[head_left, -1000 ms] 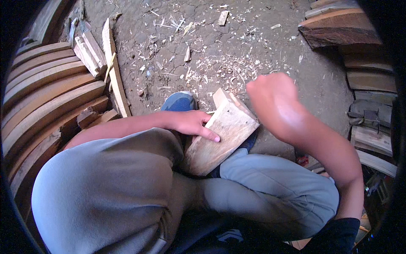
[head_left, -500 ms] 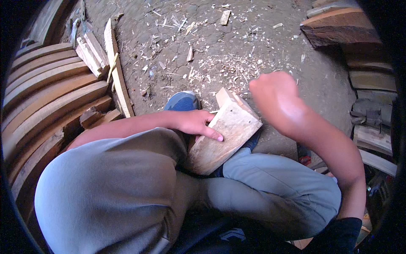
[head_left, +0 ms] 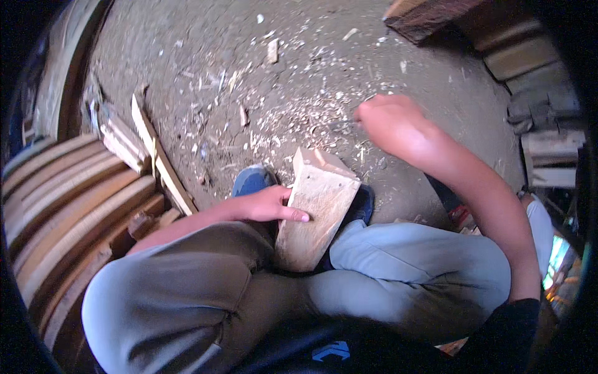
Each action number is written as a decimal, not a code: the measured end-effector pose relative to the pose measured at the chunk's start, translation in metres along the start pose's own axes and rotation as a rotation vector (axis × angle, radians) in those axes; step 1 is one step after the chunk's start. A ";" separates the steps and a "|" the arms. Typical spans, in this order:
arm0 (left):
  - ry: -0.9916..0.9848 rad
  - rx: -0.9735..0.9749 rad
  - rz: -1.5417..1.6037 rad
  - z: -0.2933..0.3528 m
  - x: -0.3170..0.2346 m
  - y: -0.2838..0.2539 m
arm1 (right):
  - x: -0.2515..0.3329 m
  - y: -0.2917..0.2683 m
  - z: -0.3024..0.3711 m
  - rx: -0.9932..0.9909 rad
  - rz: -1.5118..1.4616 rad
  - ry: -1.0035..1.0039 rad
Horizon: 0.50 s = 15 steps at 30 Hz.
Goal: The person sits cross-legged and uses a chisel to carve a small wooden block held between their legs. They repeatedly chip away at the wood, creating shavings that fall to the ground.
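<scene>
The left hand [head_left: 266,204] pinches a pale wooden block [head_left: 314,215] at its left edge, the thumb lying flat on the broad upper face and the other fingers mostly hidden past the edge. The block stands tilted just to the right of that hand, between the knees of the grey trousers [head_left: 423,249], with two small dark spots near its far end and an uneven, stepped end beyond them. The right hand [head_left: 391,121] is curled into a fist above and to the right of the block, apart from it. A thin grey blur sits beside its knuckles; I cannot tell whether the fist grips it. One blue shoe [head_left: 254,179] shows just beyond the left hand. Wood shavings [head_left: 293,118] litter the floor [head_left: 156,62] ahead of both hands. Left of the left hand are stacked planks [head_left: 81,206] and a long wooden strip [head_left: 163,163]; more boards [head_left: 520,59] lie right of the right hand.
</scene>
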<state>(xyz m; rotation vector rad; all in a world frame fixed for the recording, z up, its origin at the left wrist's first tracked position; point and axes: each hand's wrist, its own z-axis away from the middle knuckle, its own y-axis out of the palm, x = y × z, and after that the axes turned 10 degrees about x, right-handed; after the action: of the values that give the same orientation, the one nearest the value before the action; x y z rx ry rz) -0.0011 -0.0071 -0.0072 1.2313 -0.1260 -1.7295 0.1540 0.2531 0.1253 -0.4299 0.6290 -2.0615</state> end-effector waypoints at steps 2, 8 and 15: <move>0.044 -0.033 -0.020 0.000 -0.002 0.000 | -0.006 0.009 -0.001 0.031 -0.082 -0.022; -0.054 -0.078 -0.031 0.006 -0.009 0.003 | -0.014 0.006 0.024 0.168 -0.262 -0.112; 0.023 -0.250 0.033 0.031 0.010 0.013 | -0.009 0.008 0.046 0.172 -0.405 -0.214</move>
<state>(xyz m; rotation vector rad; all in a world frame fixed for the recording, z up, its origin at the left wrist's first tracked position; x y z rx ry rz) -0.0168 -0.0344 0.0091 1.0585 0.0812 -1.6468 0.1883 0.2443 0.1576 -0.7113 0.2452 -2.3843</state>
